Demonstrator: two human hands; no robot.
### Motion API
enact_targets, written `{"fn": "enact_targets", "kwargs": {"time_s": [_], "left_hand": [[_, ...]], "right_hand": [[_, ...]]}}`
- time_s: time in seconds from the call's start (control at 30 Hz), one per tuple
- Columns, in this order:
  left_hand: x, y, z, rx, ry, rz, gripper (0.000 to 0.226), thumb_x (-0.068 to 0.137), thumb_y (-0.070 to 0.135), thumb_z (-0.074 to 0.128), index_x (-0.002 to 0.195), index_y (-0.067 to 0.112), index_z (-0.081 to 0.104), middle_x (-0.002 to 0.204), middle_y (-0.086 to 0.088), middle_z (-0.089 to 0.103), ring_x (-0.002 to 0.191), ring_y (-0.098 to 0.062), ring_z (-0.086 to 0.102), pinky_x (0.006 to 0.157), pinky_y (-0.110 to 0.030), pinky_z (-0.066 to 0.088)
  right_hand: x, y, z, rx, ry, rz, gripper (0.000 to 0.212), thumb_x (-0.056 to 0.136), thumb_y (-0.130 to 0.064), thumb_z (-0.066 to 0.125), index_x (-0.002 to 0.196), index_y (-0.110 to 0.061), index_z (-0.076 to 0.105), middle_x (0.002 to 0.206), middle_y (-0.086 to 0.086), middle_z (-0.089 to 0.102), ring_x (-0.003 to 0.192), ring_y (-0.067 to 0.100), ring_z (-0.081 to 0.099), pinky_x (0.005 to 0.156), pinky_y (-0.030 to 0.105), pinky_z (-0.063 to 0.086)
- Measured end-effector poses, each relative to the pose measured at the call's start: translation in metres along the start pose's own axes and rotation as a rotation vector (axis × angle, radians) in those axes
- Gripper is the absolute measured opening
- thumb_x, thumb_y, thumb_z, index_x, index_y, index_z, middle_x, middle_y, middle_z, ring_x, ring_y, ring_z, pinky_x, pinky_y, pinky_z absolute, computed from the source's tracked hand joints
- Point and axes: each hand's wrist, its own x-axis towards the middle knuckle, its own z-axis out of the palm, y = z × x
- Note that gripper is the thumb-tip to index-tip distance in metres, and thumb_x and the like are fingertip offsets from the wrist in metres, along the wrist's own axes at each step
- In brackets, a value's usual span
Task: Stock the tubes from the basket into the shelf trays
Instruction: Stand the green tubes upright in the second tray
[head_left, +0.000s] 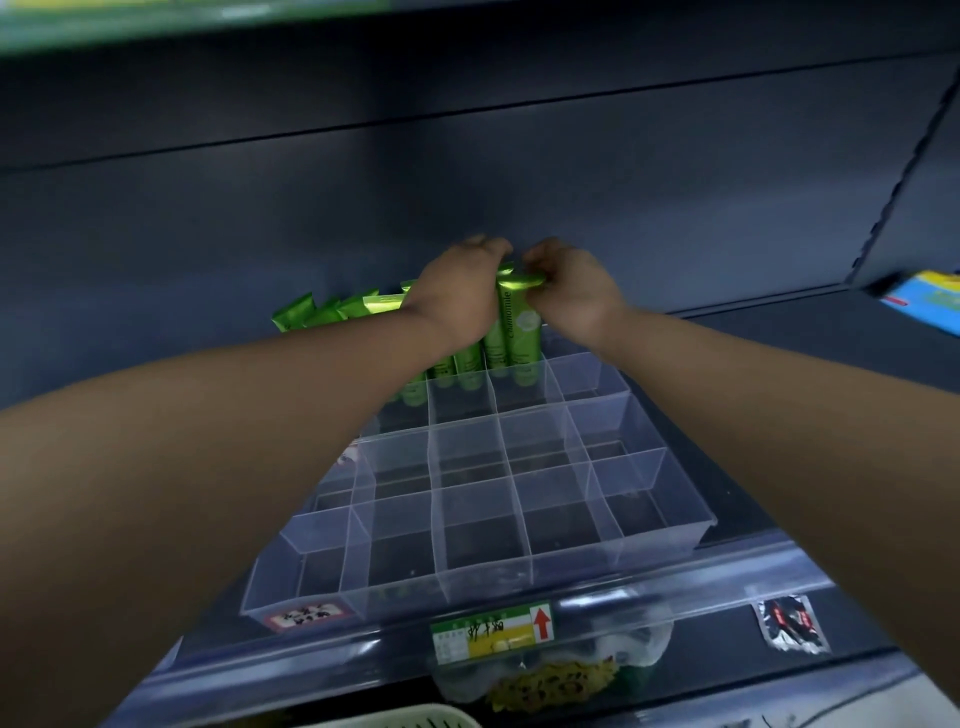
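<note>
- Right now, pinching the flat crimped top of one upright tube (519, 322) between the curled fingers and thumb of the right hand (576, 296), its foot down in a back-row compartment.
- Curling the left hand (457, 291) over the tops of the green tubes (467, 364) just left of that one; fingertips hidden behind the knuckles.
- Further left of the left hand: leaning tubes (332, 312), crimped ends fanned out.
- Under both hands and running nearer: clear divided tray (524, 499) on the dark shelf (779, 364), shelf floor showing through its walls.
- Beyond the hands: dark matt back panel (467, 182) with long seams, dimly lit.
- Far right of the right hand: blurred blue and yellow packet (930, 299).
- Well nearer than the hands, along the front rail: price label (491, 631) with a red arrow, red-bordered sticker (306, 618) on the tray front, crumpled wrapper (792, 623) to the right.
- Lower still: plastic bag (550, 680) with yellowish contents, and the pale basket (415, 719) rim at the bottom edge.
</note>
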Motion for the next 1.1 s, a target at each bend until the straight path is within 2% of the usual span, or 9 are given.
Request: {"fn": "enact_targets", "kwargs": {"time_s": [0.07,0.17,0.23,0.3,0.37,0.5,0.77,1.1], "left_hand": [[-0.006,0.002,-0.004,0.044,-0.008,0.031,0.052,0.082,-0.004,0.047,0.133,0.008,0.044,0.131,-0.013,0.048,0.121,-0.030,0.045,0.100,-0.039,0.038],[-0.018,0.003,-0.011,0.161,-0.022,0.046,0.057,0.083,0.003,0.048,0.137,0.009,0.035,0.138,-0.012,0.042,0.126,-0.029,0.040,0.107,-0.037,0.031],[-0.027,0.005,-0.017,0.228,-0.044,0.041,0.062,0.084,0.009,0.049,0.142,0.010,0.027,0.144,-0.011,0.036,0.133,-0.028,0.032,0.113,-0.037,0.023],[-0.037,0.006,-0.022,0.284,-0.074,0.022,0.065,0.087,0.015,0.048,0.145,0.012,0.020,0.150,-0.009,0.028,0.141,-0.026,0.020,0.117,-0.041,0.013],[-0.048,0.008,-0.027,0.319,-0.105,-0.003,0.069,0.088,0.023,0.048,0.147,0.014,0.014,0.153,-0.006,0.021,0.144,-0.025,0.011,0.117,-0.043,0.006],[-0.070,0.009,-0.043,0.300,-0.171,-0.054,0.078,0.088,0.029,0.051,0.149,0.018,0.005,0.157,-0.006,0.009,0.145,-0.026,0.000,0.117,-0.046,0.001],[-0.131,0.005,-0.072,0.324,-0.181,-0.088,0.076,0.090,0.037,0.046,0.149,0.020,0.002,0.156,-0.007,0.005,0.145,-0.027,-0.003,0.117,-0.050,0.000],[-0.219,0.002,-0.098,0.392,-0.217,-0.178,0.076,0.091,0.043,0.042,0.149,0.020,-0.003,0.156,-0.006,-0.003,0.145,-0.024,-0.009,0.116,-0.052,-0.001]], "right_hand": [[-0.006,-0.004,-0.001,-0.026,-0.006,-0.014,0.046,0.084,0.002,0.049,0.128,-0.010,0.049,0.125,0.010,0.057,0.114,0.023,0.054,0.081,0.019,0.039],[-0.019,-0.011,-0.002,-0.110,-0.013,-0.039,0.053,0.084,-0.002,0.051,0.136,-0.013,0.043,0.135,0.010,0.050,0.123,0.025,0.048,0.097,0.023,0.039],[-0.029,-0.015,-0.002,-0.167,-0.022,-0.072,0.055,0.084,-0.007,0.052,0.137,-0.016,0.042,0.138,0.009,0.046,0.126,0.027,0.044,0.104,0.034,0.038],[-0.039,-0.021,-0.004,-0.230,-0.017,-0.087,0.056,0.084,-0.013,0.053,0.138,-0.020,0.041,0.141,0.007,0.041,0.129,0.028,0.038,0.105,0.041,0.036],[-0.049,-0.027,-0.005,-0.289,-0.022,-0.074,0.058,0.085,-0.019,0.053,0.140,-0.023,0.036,0.147,0.004,0.033,0.133,0.027,0.031,0.107,0.042,0.032],[-0.068,-0.042,-0.003,-0.344,-0.100,-0.035,0.066,0.085,-0.028,0.052,0.145,-0.026,0.025,0.155,0.004,0.016,0.141,0.028,0.015,0.113,0.046,0.023],[-0.115,-0.068,0.006,-0.436,-0.178,-0.047,0.078,0.084,-0.039,0.054,0.148,-0.030,0.010,0.158,0.000,-0.004,0.145,0.028,-0.005,0.114,0.048,0.010],[-0.185,-0.109,0.031,-0.500,-0.239,-0.137,0.081,0.086,-0.045,0.052,0.149,-0.032,0.002,0.157,-0.003,-0.013,0.145,0.025,-0.011,0.116,0.046,0.005]]}}
